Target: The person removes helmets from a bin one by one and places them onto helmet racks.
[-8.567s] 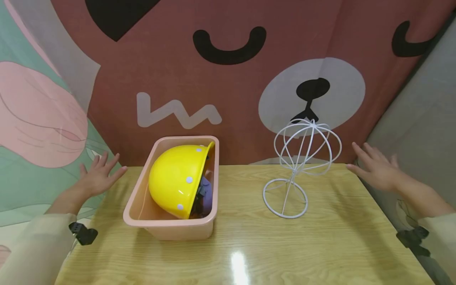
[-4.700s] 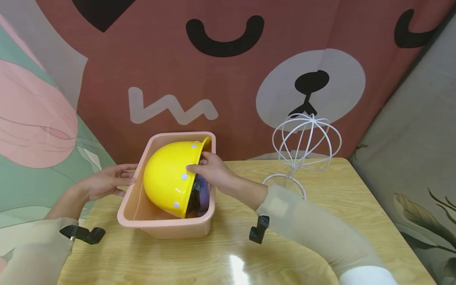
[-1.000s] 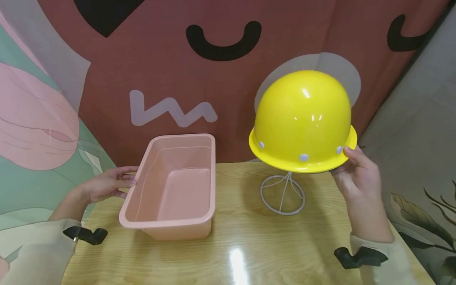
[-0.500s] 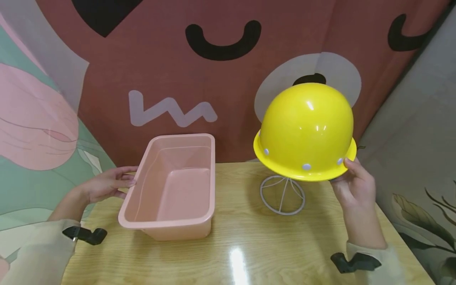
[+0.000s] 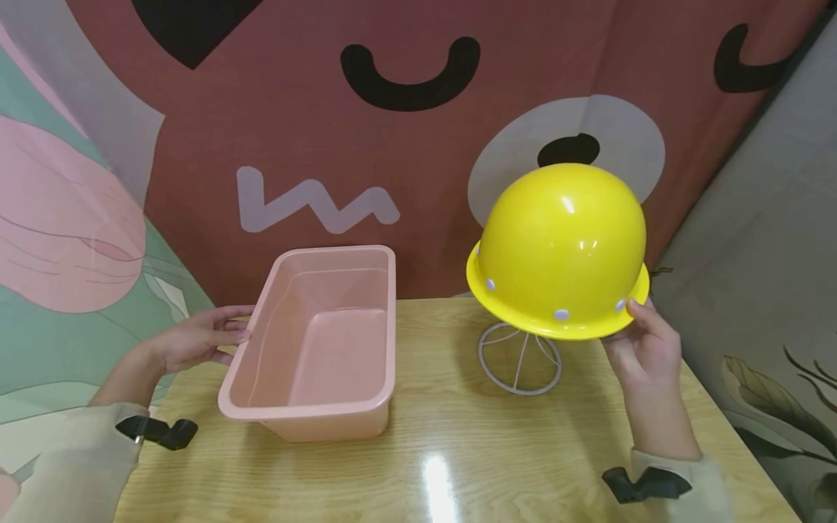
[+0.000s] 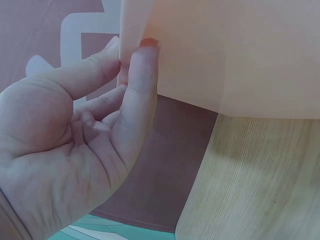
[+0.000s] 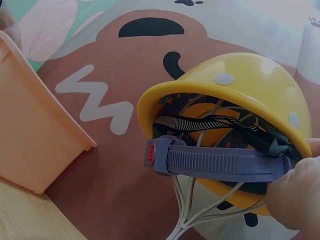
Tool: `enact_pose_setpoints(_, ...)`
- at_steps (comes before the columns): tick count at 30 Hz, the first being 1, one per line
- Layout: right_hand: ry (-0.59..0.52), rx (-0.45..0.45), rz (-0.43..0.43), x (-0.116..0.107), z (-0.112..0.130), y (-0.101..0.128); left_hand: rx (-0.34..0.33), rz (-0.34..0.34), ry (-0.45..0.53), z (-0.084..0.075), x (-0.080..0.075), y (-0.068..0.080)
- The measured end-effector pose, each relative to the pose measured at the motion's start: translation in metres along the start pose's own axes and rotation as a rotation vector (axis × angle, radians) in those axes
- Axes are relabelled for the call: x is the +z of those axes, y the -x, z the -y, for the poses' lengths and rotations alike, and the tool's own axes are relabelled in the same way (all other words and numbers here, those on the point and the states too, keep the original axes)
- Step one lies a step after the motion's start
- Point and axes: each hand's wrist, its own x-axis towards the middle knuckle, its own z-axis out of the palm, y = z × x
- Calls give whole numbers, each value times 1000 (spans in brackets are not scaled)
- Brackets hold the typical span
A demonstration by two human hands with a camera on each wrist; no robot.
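Note:
My left hand [image 5: 196, 340] pinches the left rim of a pink plastic tub [image 5: 343, 359]. In the left wrist view, thumb and fingers lie on either side of that rim. On the right, my right hand [image 5: 647, 341] grips the brim of a yellow hard hat [image 5: 562, 240], thumb on the outside. The hat sits over a white wire stand [image 5: 521, 359], hiding its round top. From the right wrist view, wires run up inside the shell, past a purple adjustable headband [image 7: 220, 164] and a dark woven strap [image 7: 205, 123]. The brim tilts lower on the near side.
The wooden table [image 5: 425, 407] bears the tub on the left and the stand on the right. A printed cloth [image 5: 418, 181] hangs at the back, and a grey cloth [image 5: 771, 254] hangs on the right.
The right hand has taken the hard hat out of the tub and brought it over the stand. Within the last second it has come lower. The left hand has stayed at the tub's rim.

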Motion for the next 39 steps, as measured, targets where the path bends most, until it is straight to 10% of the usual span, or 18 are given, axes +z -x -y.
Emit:
enact_pose_setpoints(33, 142, 161, 126, -13, 11, 6, 17, 10, 19, 2, 1, 0)
enact_pose_setpoints(39, 334, 205, 136, -11, 19, 6, 12, -7, -8, 3, 1, 1)
